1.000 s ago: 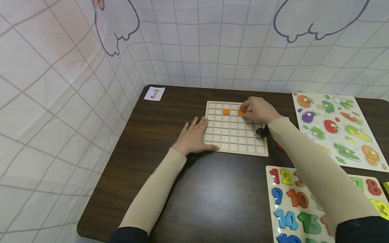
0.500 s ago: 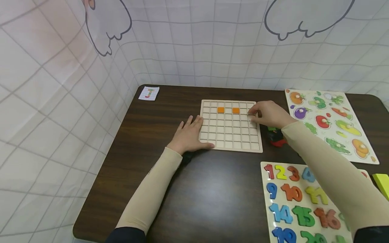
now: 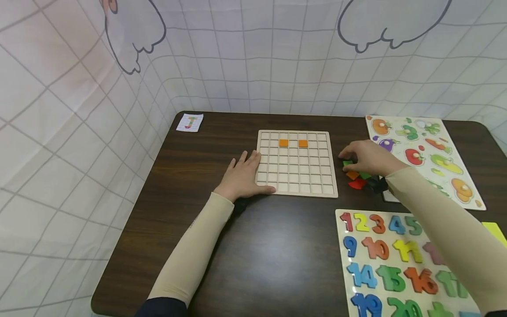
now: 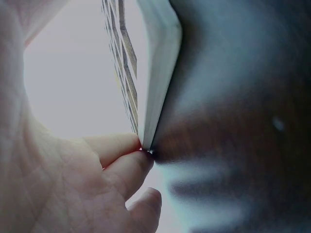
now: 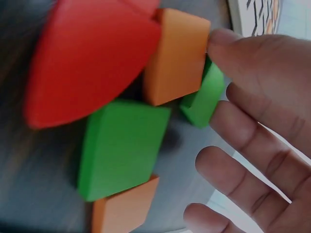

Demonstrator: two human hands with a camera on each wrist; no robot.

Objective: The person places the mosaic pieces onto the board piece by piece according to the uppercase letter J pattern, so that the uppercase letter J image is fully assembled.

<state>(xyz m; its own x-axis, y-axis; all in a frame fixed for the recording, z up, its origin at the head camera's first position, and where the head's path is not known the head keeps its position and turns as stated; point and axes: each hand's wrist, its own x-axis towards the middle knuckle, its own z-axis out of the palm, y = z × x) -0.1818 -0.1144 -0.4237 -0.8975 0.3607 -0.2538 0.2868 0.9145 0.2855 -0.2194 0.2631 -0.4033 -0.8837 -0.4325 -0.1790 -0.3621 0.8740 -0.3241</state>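
A pale gridded wooden board [image 3: 294,174] lies on the dark table with two orange square tiles [image 3: 303,144] in its upper part. My left hand [image 3: 242,177] rests at the board's left side, fingers spread; in the left wrist view its fingertips touch the board's edge [image 4: 160,73]. To the right of the board, my right hand [image 3: 370,157] reaches over a small pile of coloured blocks. In the right wrist view, its loosely bent fingers are beside a green block [image 5: 211,97] and the thumb is close to an orange block [image 5: 180,56]. A red curved block [image 5: 92,58] and another green block [image 5: 124,150] lie nearby.
A card with a coloured pattern [image 3: 189,123] lies at the table's far left corner. At the right is a vegetable puzzle board [image 3: 431,145], with a number puzzle board [image 3: 358,255] in front. A yellow object [image 3: 495,232] lies at the right edge.
My right hand has left the second orange tile on the board and moved right to the block pile. My left hand stays at the board's edge. The head view has shifted slightly.
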